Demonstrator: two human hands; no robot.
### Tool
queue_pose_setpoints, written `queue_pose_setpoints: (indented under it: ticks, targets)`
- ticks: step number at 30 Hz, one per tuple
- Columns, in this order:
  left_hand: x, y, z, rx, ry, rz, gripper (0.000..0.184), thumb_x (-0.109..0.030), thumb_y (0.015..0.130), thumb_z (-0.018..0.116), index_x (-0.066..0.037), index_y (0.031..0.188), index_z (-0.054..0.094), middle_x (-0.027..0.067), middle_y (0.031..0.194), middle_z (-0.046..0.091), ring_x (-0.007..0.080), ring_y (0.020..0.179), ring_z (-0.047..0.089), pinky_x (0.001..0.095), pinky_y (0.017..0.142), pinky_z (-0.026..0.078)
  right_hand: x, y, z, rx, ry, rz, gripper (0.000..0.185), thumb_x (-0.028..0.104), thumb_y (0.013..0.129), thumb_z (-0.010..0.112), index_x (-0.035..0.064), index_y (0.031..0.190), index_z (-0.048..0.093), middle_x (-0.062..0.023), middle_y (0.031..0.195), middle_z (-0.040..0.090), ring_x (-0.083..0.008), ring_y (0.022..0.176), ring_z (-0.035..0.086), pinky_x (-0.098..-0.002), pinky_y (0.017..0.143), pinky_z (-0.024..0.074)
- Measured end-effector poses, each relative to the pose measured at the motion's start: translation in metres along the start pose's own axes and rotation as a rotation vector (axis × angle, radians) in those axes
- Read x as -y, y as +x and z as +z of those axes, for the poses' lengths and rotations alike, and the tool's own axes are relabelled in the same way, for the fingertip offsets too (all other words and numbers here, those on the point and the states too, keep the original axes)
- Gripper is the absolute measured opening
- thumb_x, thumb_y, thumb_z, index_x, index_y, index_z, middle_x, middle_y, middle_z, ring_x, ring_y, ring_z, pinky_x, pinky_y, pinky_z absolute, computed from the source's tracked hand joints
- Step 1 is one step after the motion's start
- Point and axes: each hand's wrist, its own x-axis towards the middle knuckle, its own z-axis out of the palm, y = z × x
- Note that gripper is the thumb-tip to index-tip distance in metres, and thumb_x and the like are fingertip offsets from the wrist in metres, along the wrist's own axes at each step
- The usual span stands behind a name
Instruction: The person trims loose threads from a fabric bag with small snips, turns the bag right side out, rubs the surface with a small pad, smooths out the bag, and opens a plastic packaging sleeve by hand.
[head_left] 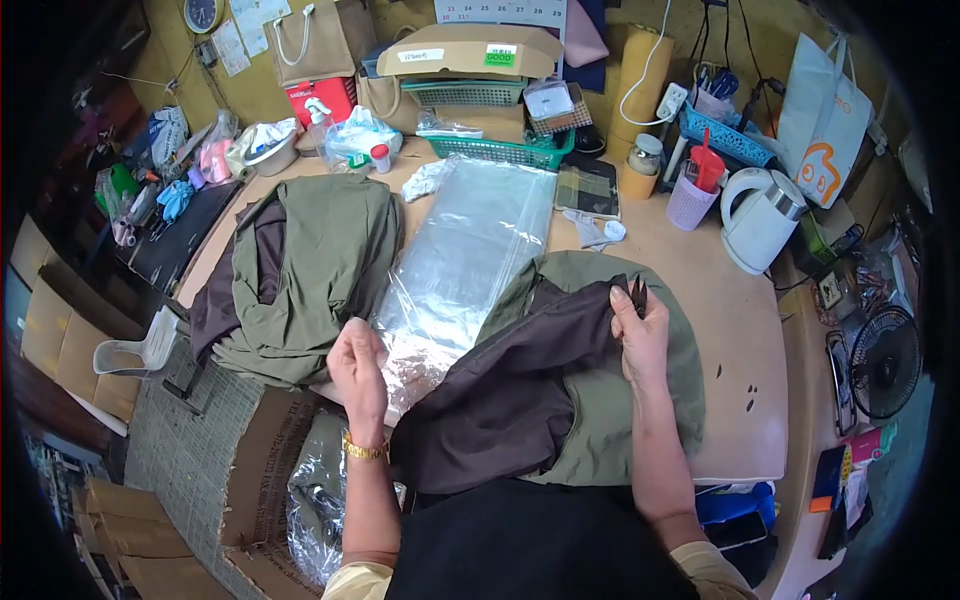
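Note:
An olive-green garment point(650, 400) with a dark brown lining point(500, 390) is spread at the table's front edge. My right hand point(642, 330) is closed round black thread snips point(639, 292), blades pointing up, and also pinches the edge of the lining. My left hand point(358, 365) is closed in a pinch, raised left of the lining; what it holds, if anything, is too small to make out. Beyond the garment lies a stack of clear plastic bags point(470, 250). To the left, a second olive garment point(320, 250) lies in a heap, its dark lining partly showing.
A cardboard box point(262, 480) with plastic-wrapped contents stands on the floor at lower left. Along the back are a green basket point(490, 148) and a spray bottle point(320, 125). A white kettle point(758, 225), pink cup point(690, 203) and black fan point(886, 360) stand right.

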Motion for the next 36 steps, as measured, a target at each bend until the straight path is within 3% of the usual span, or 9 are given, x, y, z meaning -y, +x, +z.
queue_pose_setpoints:
  ticks: [3,7,12,15,22,28,30,32,36]
  targets:
    - [-0.017,-0.008,0.027,0.195,0.292,0.318,0.036,-0.031,0.096,0.065,0.0,0.115,0.062,0.0085,0.101,0.06,0.0155,0.081,0.056,0.0306,0.072,0.047,-0.001,0.0,0.006,0.027,0.028,-0.013,0.023,0.02,0.095,0.069,0.0076,0.079,0.057,0.005,0.065,0.046,-0.0038,0.052,0.043,-0.0216,0.049,0.0336]
    - [-0.033,-0.025,0.064,0.572,0.184,-0.027,0.082,-0.031,0.084,0.077,-0.002,0.149,0.037,0.0108,0.119,0.06,0.0196,0.085,0.06,0.0323,0.077,0.05,-0.002,-0.002,0.008,0.048,0.06,-0.024,0.022,0.02,0.095,0.068,0.0074,0.082,0.057,0.0035,0.068,0.05,-0.0038,0.053,0.044,-0.0211,0.048,0.0334]
    - [-0.017,-0.026,0.077,0.448,0.12,-0.056,0.024,-0.018,0.094,0.068,0.004,0.085,0.067,0.007,0.061,0.054,0.007,0.063,0.047,0.0287,0.06,0.044,-0.008,-0.003,0.006,0.045,0.246,0.009,0.016,0.019,0.098,0.064,0.0036,0.102,0.06,0.0021,0.077,0.056,-0.0052,0.057,0.049,-0.0208,0.052,0.0375]
    - [-0.007,-0.014,0.062,0.406,0.238,-0.096,0.037,-0.022,0.095,0.069,0.001,0.071,0.054,-0.0059,0.064,0.043,0.0036,0.064,0.037,0.0256,0.054,0.035,-0.088,0.009,-0.018,0.021,-0.108,-0.188,0.017,0.018,0.099,0.062,0.0023,0.103,0.058,-0.0031,0.08,0.062,-0.0069,0.063,0.054,-0.0242,0.059,0.0439]
    - [0.045,-0.012,0.082,0.215,0.068,-0.083,0.032,-0.021,0.092,0.073,0.0,0.076,0.055,-0.0016,0.063,0.048,0.0059,0.062,0.036,0.0265,0.053,0.036,-0.076,0.066,-0.098,0.069,-0.841,0.062,0.019,0.018,0.098,0.06,-0.0002,0.097,0.063,-0.0072,0.083,0.065,-0.012,0.076,0.063,-0.0299,0.074,0.0511]
    - [0.06,-0.014,0.109,0.193,0.077,0.014,0.029,-0.024,0.104,0.05,0.002,0.093,0.056,0.0152,0.073,0.058,0.0213,0.067,0.058,0.0365,0.063,0.046,-0.016,0.025,0.021,0.328,-0.523,-0.232,0.023,0.017,0.095,0.063,0.0022,0.112,0.06,-0.0093,0.09,0.069,-0.0167,0.086,0.066,-0.0323,0.079,0.0512]
    - [0.057,-0.018,0.118,0.236,0.11,0.058,0.027,-0.022,0.103,0.051,0.002,0.093,0.056,0.0192,0.075,0.058,0.0294,0.068,0.059,0.0388,0.063,0.045,-0.009,0.007,0.064,0.529,-0.379,0.022,0.041,0.019,0.095,0.065,0.0075,0.131,0.051,-0.0101,0.087,0.069,-0.0175,0.08,0.066,-0.0319,0.076,0.0508]
    - [0.05,-0.016,0.114,0.309,0.251,0.089,0.026,-0.021,0.1,0.056,0.002,0.089,0.057,0.0259,0.076,0.058,0.0441,0.073,0.06,0.0432,0.064,0.046,-0.064,0.015,0.08,0.552,-0.453,-0.145,0.032,0.021,0.094,0.066,0.0042,0.121,0.059,-0.012,0.078,0.066,-0.0147,0.07,0.059,-0.0322,0.069,0.0478]
    - [0.038,-0.01,0.066,0.279,0.546,-0.073,0.033,-0.024,0.097,0.06,0.003,0.078,0.059,0.0234,0.067,0.057,0.0376,0.062,0.058,0.042,0.062,0.046,-0.113,0.034,0.068,0.546,-0.435,-0.086,0.025,0.02,0.095,0.064,-0.003,0.086,0.06,-0.0119,0.071,0.062,-0.0136,0.066,0.055,-0.0325,0.066,0.0459]
